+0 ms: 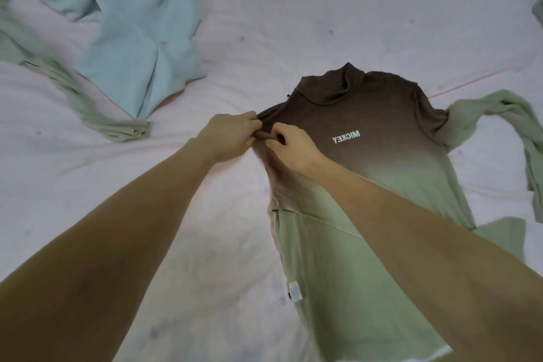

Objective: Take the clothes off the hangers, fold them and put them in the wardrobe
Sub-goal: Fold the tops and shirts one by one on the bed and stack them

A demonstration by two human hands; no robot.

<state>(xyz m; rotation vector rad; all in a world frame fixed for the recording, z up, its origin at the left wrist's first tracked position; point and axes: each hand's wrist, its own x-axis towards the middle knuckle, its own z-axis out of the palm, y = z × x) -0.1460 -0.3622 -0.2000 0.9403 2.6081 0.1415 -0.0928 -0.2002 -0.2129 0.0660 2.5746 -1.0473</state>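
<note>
Fingers of the left hand are curled tight around a bunched roll of brown fabric at the left shoulder edge of the garment, just left of frame centre. Fingers of the right hand are bent inward and pinch the same roll from the other side; the two hands all but touch. Both bare forearms run in from the lower corners of the frame.

The fabric held belongs to a long-sleeved high-neck top, brown at the chest fading to pale green toward the hem, lying flat on its back in the centre right of the frame, collar pointing to the top. White lettering "MICKEY" reads upside down on the chest. A small white label shows at the lower left seam. The sleeve on the right side of the frame lies spread outward, pale green and crumpled. Where the other sleeve ends cannot be told.

Upper left of the frame: a light blue soft garment, loosely heaped, well apart from the top. Beside it, at the left edge, a twisted pale green length of cloth reaches toward centre left.

All items rest on a white, lightly patterned bedsheet.
</note>
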